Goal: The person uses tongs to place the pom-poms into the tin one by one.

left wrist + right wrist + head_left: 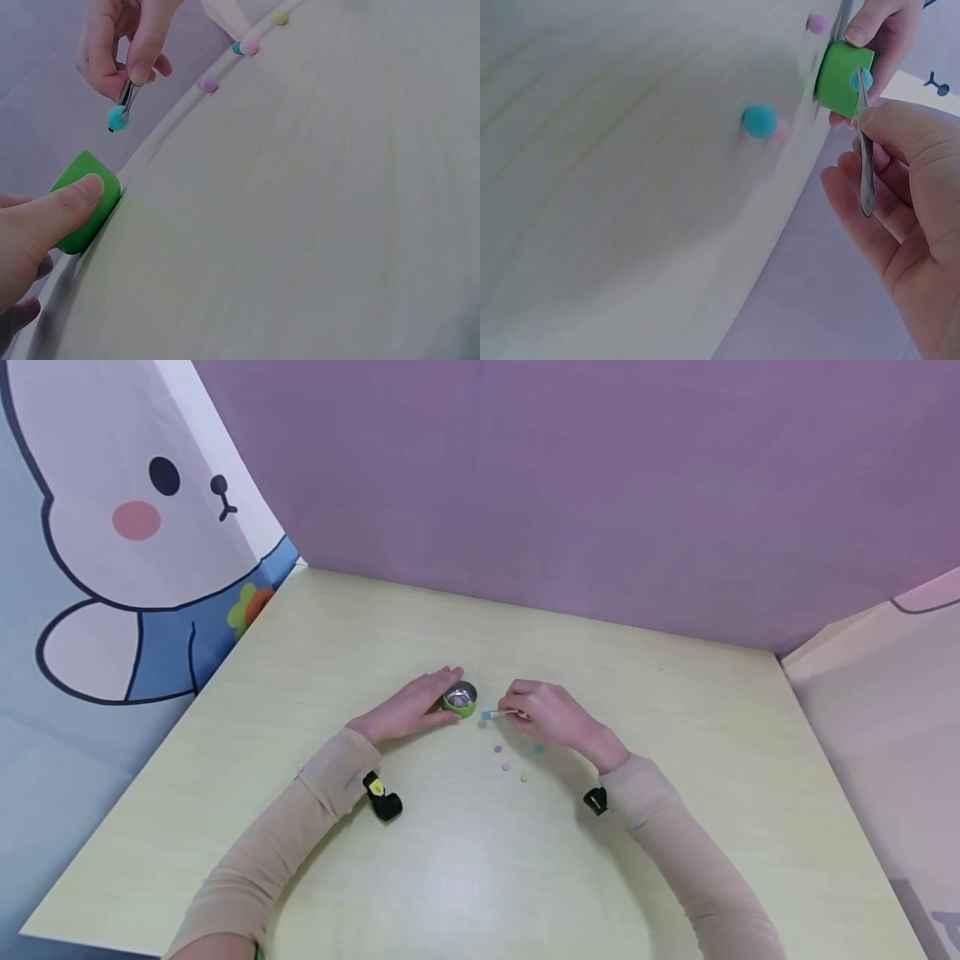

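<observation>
My left hand (405,708) holds a small green bowl (464,711) with a metal inside, thumb on the near side and fingers round the far side. In the left wrist view the thumb lies flat on the green wall (94,206). Inside the bowl a pale purple ball (460,700) shows. My right hand (551,714) pinches metal tweezers (867,169) between thumb and fingers. Their tips grip a turquoise ball (116,118), just right of the bowl and above the table.
On the pale wooden table (450,877) in front of the right hand lie a purple ball (497,749), a pink ball (506,767), a yellow ball (523,777) and another turquoise ball (539,749). A purple wall (562,485) stands behind the table.
</observation>
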Available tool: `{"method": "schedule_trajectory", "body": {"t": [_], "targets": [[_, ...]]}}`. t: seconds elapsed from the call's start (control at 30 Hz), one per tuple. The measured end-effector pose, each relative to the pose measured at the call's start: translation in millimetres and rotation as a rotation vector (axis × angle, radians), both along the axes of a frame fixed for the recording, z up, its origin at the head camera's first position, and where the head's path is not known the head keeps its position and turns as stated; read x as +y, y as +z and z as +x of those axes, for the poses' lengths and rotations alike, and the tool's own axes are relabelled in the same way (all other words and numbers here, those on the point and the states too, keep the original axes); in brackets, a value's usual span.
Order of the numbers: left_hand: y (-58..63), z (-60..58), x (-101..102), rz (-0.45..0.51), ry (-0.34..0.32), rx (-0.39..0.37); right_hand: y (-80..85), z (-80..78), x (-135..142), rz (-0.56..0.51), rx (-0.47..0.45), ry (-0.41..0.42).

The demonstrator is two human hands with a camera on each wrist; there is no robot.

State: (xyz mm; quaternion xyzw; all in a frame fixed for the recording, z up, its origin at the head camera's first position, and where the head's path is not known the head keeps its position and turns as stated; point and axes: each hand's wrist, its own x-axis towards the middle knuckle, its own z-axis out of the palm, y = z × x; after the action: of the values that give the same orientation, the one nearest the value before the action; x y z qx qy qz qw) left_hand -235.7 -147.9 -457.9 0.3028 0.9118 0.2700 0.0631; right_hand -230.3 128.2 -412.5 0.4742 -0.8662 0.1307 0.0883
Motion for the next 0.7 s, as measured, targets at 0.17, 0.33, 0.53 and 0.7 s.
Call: {"method": "schedule_trajectory", "body": {"t": [0.17,0.33,0.53,0.7], "targets": [[-1.8,-1.4,-0.3,0.003,0.000,-0.006,1.7,-0.9,-2.6,-0.019,0.004,-0.008],[-3.5,-2.6,-1.9,0.012,-0.001,0.004,4.2,-3.4,-7.4,-0.043,0.018,-0.022],[-4.1,-3.5,-1.5,0.018,-0.009,0.009,5.6,-7.6,-12.9,-0.049,0.039,-0.039],[-4.3,-3.1,-2.0,0.020,-0.010,0.006,4.6,-9.6,-17.3,-0.058,0.047,-0.034]]}}
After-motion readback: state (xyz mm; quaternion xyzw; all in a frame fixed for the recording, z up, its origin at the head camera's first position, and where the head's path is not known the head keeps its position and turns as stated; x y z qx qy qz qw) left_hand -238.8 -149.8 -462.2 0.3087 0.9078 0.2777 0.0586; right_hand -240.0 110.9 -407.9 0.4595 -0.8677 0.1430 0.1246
